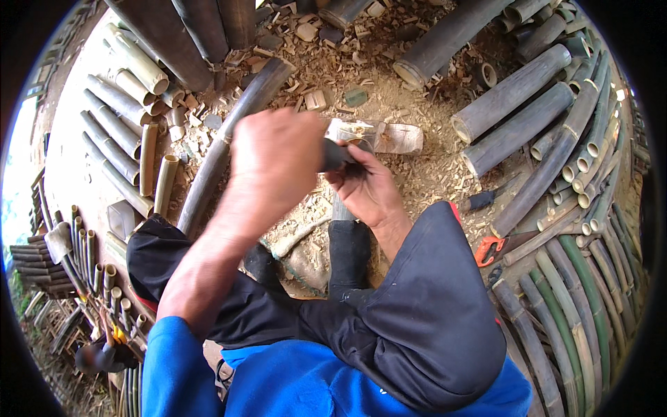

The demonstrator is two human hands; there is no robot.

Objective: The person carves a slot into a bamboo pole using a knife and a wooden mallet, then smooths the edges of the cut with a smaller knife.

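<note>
My left hand (278,142) is blurred by motion, its fingers curled into a fist above the wood chips. What it grips, if anything, is hidden behind the knuckles. Beside it, my right hand (367,186) closes its thumb and fingers round a short, dark, rounded piece (333,154), whose kind I cannot make out. The two hands almost meet at this piece. Just beyond them lies a pale, chipped wooden block (401,138). Below my right hand, a narrow grey length (341,208) shows above a black-covered foot (349,254).
A long dark bamboo pole (215,156) slants past my left forearm. Thick bamboo lengths (514,94) lie at the right, near an orange-handled saw (490,250). Shavings (306,215) cover the ground. Cut bamboo tubes (114,142) stack at left; another person (104,354) is far lower left.
</note>
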